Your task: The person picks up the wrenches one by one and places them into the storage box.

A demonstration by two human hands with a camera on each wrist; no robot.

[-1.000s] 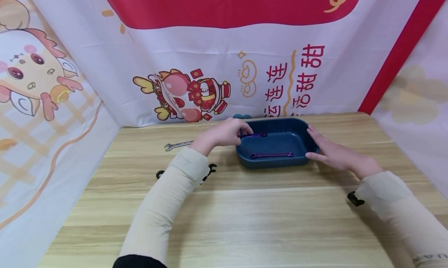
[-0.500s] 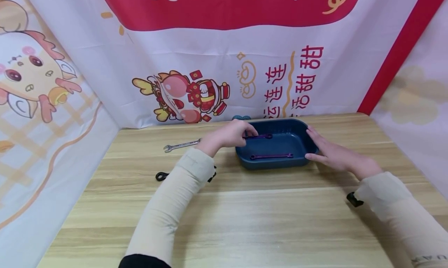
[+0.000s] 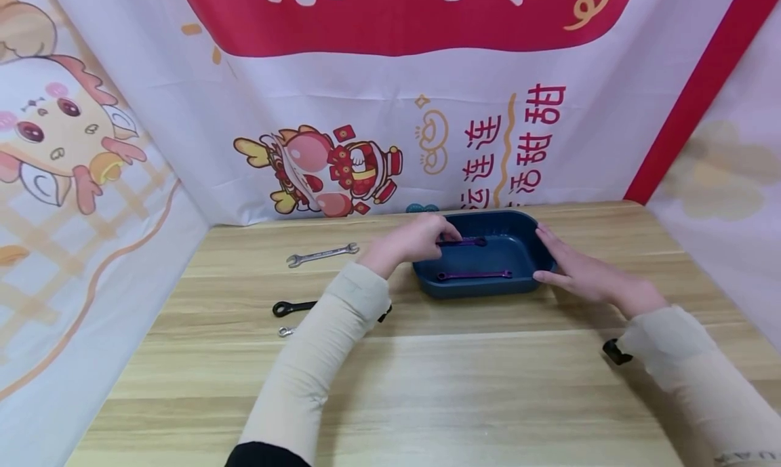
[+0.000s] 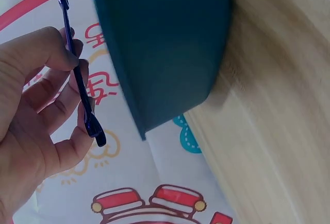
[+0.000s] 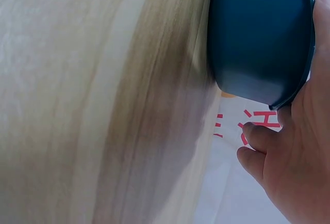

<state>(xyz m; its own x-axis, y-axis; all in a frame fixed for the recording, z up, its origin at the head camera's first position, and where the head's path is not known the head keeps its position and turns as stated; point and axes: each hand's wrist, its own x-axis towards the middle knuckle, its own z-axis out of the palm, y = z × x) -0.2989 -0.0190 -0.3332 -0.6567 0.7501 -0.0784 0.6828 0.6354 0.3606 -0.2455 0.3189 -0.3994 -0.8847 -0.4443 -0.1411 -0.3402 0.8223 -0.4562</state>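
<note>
My left hand (image 3: 421, 238) pinches a dark purple wrench (image 4: 84, 96) between thumb and fingers. In the head view this wrench lies across the left part of a dark blue plastic bin (image 3: 488, 291), above its floor. A second purple wrench (image 3: 474, 275) rests inside along the near wall. At the bin's right end my right hand (image 3: 576, 267) lies against the rim with its fingers extended, the thumb towards the near corner. The right wrist view has this hand (image 5: 299, 141) beside the bin's outer wall.
Left of the bin, a silver open-end wrench (image 3: 323, 254) lies on the wooden table (image 3: 476, 386). Closer in are a black wrench (image 3: 293, 308) and a small silver tool end (image 3: 285, 331), both partly under the left sleeve. A printed cloth (image 3: 366, 80) hangs behind.
My left hand has moved a little to the right with the purple wrench, further over the bin. The left sleeve now uncovers more of the tools on the table. The right hand stays put.
</note>
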